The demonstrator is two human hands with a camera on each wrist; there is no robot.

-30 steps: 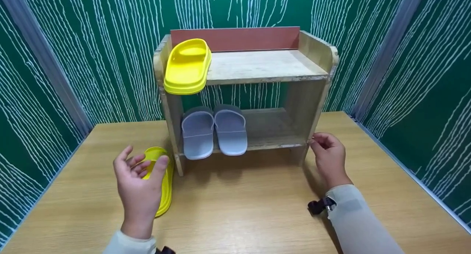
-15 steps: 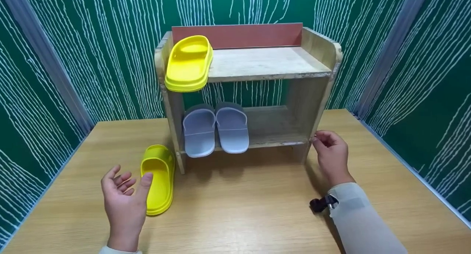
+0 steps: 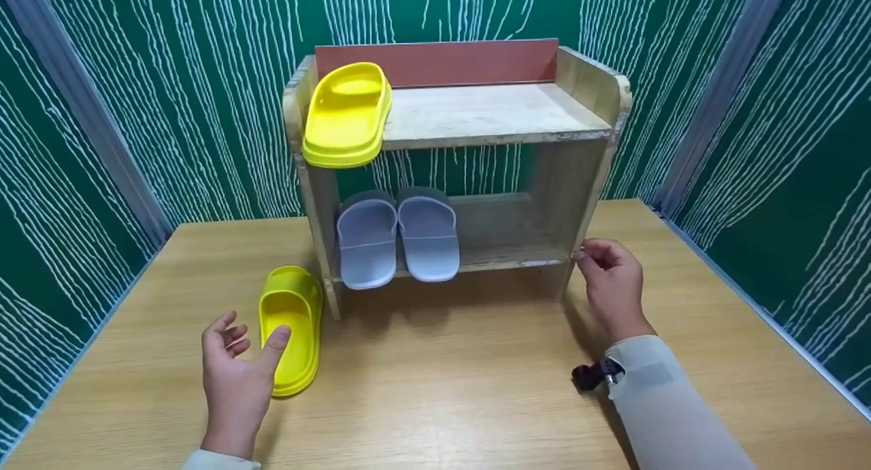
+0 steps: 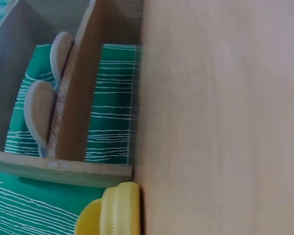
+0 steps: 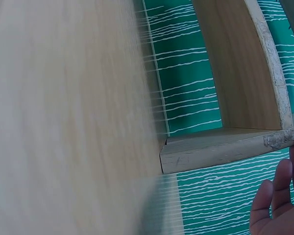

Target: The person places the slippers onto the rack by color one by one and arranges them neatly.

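My left hand (image 3: 237, 388) hovers with fingers loosely bent beside a yellow slide sandal (image 3: 299, 341) on the table, thumb overlapping its left edge in the head view. Whether thumb and sandal touch, I cannot tell. The left wrist view shows part of this sandal (image 4: 120, 210) beside the rack. My right hand (image 3: 612, 290) pinches the lower front edge of the right side panel of a small wooden shoe rack (image 3: 497, 113); its thumb is hidden in the right wrist view, where several fingers (image 5: 281, 183) show. The sandal's yellow mate (image 3: 346, 116) rests at the top shelf's left end.
Two grey slides (image 3: 367, 252) stand side by side on the lower shelf's left half, toes inward. The rack stands on a wooden table (image 3: 442, 402), with green, white-streaked walls (image 3: 231, 103) behind and at both sides. A red board (image 3: 435, 63) backs the top shelf.
My left hand has drawn back and down from over the yellow sandal on the table, then shifted slightly right. The right hand stays at the rack's side panel. The head view has tilted slightly.
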